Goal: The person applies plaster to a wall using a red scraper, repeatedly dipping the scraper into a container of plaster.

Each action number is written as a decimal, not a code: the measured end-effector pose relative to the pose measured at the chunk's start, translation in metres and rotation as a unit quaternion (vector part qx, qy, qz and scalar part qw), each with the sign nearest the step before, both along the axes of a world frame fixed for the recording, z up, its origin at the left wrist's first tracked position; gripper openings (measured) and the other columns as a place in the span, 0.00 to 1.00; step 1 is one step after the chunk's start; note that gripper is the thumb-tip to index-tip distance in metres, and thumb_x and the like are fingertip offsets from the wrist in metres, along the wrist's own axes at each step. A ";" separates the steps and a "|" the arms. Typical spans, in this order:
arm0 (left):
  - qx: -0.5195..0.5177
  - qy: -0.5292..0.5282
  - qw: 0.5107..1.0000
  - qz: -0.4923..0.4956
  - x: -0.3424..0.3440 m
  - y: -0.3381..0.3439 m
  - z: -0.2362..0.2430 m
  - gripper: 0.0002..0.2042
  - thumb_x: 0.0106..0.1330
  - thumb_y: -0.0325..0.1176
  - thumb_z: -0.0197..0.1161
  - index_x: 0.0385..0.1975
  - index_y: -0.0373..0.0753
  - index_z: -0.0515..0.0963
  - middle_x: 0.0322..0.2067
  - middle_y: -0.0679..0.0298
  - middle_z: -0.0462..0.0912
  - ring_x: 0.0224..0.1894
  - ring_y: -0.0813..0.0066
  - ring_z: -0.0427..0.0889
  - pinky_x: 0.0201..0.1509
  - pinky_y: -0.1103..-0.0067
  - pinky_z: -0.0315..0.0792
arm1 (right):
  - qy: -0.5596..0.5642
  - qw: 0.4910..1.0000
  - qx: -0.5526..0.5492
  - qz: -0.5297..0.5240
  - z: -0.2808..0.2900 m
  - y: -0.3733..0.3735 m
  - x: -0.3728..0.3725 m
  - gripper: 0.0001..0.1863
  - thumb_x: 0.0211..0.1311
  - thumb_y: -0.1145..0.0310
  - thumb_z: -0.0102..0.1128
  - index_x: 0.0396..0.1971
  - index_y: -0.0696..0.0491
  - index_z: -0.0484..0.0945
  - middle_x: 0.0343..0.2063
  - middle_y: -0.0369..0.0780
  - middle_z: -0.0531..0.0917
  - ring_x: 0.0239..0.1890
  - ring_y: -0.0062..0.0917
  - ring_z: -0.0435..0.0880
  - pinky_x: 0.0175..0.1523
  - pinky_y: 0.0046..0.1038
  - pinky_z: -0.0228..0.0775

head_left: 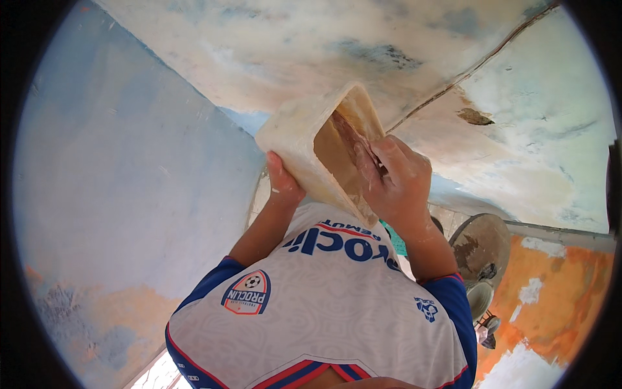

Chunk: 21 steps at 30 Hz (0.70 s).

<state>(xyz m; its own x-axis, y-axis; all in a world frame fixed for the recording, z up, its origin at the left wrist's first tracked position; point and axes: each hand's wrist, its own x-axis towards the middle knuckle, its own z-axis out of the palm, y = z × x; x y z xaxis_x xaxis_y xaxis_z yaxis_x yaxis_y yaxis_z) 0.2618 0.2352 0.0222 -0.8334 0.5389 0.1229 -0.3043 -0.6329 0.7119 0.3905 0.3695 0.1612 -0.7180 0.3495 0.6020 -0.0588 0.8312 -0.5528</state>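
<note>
- Tub (291,133): cream, box-shaped, held up centre scene beyond the chest, tilted, open mouth facing right and near. Brownish-red residue (346,129) inside; pale smears on the outer walls.
- Left hand (285,181): grasping the tub at its left near side, thumb against the outer wall. Other fingers hidden behind it.
- Right hand (402,185): at the right side of the mouth, fingers curled inward past the rim. Something dark and thin shows by the fingers; can't tell whether it grips that, the rim, or both.
- White residue on both hands and forearms.
- White shirt (363,305), blue sleeves, shield-shaped badge on the left; near side, below the tub.
- Left: blue-grey wall (129,142), tan and dark patches toward the near end.
- Far: pale, patchy surface (272,52) with a long crack (473,71) on the right and a brown damaged spot (475,117) just beside it. Wall or ceiling, can't tell.
- Right, near: orange wall (557,292), white patches; round grey-brown object (483,240) in front, kind unclear.
</note>
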 end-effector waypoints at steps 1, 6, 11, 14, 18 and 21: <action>-0.005 -0.013 1.000 -0.007 0.001 -0.001 0.001 0.46 0.67 0.73 0.51 0.72 0.39 0.61 0.62 0.61 0.74 0.62 0.69 0.75 0.64 0.71 0.71 | -0.013 1.000 0.013 0.000 -0.006 0.000 -0.002 0.09 0.55 0.78 0.65 0.35 0.52 0.78 0.26 0.40 0.82 0.24 0.38 0.83 0.25 0.37 0.72; 0.018 -0.029 0.999 0.003 0.002 0.000 0.003 0.45 0.67 0.73 0.51 0.71 0.39 0.61 0.63 0.60 0.74 0.63 0.66 0.74 0.66 0.69 0.70 | -0.036 0.999 0.007 0.008 -0.006 -0.006 -0.004 0.11 0.56 0.77 0.65 0.40 0.53 0.79 0.27 0.42 0.84 0.26 0.39 0.85 0.27 0.38 0.73; 0.000 0.026 0.999 -0.032 -0.004 -0.006 -0.012 0.44 0.69 0.73 0.45 0.73 0.41 0.59 0.67 0.59 0.70 0.68 0.63 0.70 0.70 0.65 0.67 | -0.067 0.996 0.050 -0.005 -0.007 -0.008 -0.011 0.06 0.59 0.77 0.69 0.33 0.56 0.80 0.26 0.43 0.84 0.23 0.37 0.84 0.26 0.30 0.73; -0.018 0.036 0.999 -0.036 -0.004 -0.004 -0.006 0.43 0.70 0.75 0.37 0.74 0.46 0.58 0.70 0.61 0.66 0.71 0.62 0.66 0.73 0.63 0.64 | -0.052 0.999 0.007 0.003 -0.004 -0.007 -0.003 0.07 0.60 0.76 0.67 0.39 0.56 0.82 0.29 0.44 0.85 0.25 0.36 0.86 0.28 0.32 0.76; 0.001 -0.014 1.000 -0.026 -0.002 -0.007 0.001 0.43 0.71 0.73 0.41 0.74 0.43 0.58 0.70 0.59 0.67 0.70 0.62 0.69 0.71 0.65 0.67 | 0.063 0.987 -0.149 -0.020 0.020 0.004 0.026 0.09 0.59 0.78 0.71 0.39 0.59 0.82 0.29 0.42 0.85 0.29 0.23 0.86 0.36 0.23 0.78; 0.024 -0.046 0.998 -0.037 -0.001 -0.006 0.009 0.43 0.71 0.72 0.41 0.74 0.41 0.59 0.69 0.58 0.68 0.69 0.61 0.70 0.71 0.65 0.68 | 0.173 0.948 -0.267 0.010 0.027 0.008 0.041 0.13 0.57 0.83 0.73 0.40 0.60 0.79 0.33 0.41 0.86 0.35 0.20 0.85 0.43 0.21 0.78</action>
<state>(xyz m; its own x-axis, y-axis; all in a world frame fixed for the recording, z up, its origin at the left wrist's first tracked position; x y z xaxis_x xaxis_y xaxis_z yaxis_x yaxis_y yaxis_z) 0.2606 0.2296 0.0312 -0.8010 0.5939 0.0754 -0.4135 -0.6400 0.6476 0.4317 0.3776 0.1885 -0.5198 0.6586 0.5441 -0.3259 0.4359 -0.8389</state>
